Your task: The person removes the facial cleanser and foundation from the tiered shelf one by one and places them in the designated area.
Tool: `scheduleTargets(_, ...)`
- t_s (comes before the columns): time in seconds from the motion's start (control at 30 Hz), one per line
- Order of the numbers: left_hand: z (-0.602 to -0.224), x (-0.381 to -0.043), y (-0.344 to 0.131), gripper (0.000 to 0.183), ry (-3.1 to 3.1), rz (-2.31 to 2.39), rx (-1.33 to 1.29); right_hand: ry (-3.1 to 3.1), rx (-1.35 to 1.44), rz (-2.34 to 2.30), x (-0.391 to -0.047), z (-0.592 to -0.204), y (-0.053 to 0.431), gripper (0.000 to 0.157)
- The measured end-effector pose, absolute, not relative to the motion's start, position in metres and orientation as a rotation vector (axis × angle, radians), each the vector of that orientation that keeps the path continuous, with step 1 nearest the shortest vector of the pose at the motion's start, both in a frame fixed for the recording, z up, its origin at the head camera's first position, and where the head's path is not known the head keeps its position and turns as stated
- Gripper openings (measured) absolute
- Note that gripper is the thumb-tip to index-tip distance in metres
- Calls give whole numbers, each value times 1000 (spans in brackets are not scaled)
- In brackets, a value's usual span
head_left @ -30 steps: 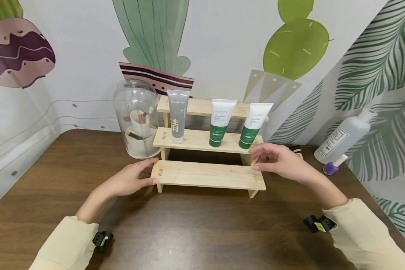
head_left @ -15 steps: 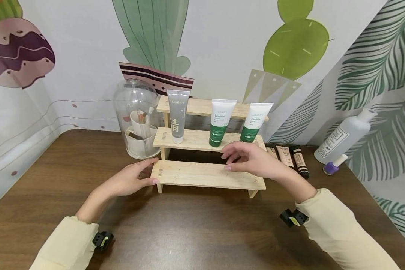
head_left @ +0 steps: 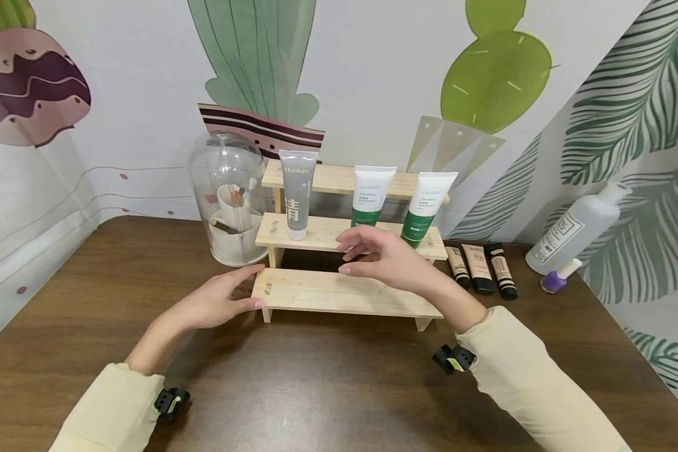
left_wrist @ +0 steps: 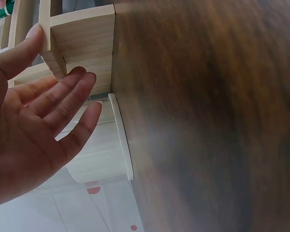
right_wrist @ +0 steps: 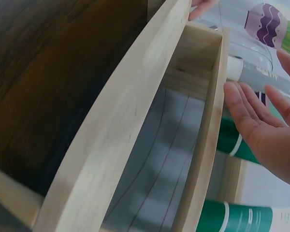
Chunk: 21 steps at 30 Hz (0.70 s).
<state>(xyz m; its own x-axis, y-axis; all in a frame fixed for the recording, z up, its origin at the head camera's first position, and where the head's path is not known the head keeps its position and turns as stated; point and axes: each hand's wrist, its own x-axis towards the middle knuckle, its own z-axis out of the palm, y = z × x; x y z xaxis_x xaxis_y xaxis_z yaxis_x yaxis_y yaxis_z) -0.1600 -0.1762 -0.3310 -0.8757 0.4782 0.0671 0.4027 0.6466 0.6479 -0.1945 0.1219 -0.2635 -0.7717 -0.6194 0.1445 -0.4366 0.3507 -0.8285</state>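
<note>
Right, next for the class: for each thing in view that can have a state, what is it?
Wooden stand: upright
Gray tube: upright, cap down
Two green-and-white tubes: upright
Three small tubes: lying down, capped
Purple nail polish: capped
Clear bottle: standing
Glass dome: covering the brush holder
Left hand: relaxed, at the stand's left end
Right hand: holding nothing
</note>
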Motion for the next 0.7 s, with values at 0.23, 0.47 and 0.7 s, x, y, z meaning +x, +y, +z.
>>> scheduleTargets(0.23,-331,-160,-177,62,2747,1041,743,2430,-935,-1426,-199,-264,104,41)
scheduleTargets(0.47,-331,-160,-176,61,2732,1063,746,2449,-916,-1467,-204,-264,89,43)
scheduleTargets(0.7,-331,-160,-176,62,2724,1068,742,2456,-881,-1562,-211,-266,76,42)
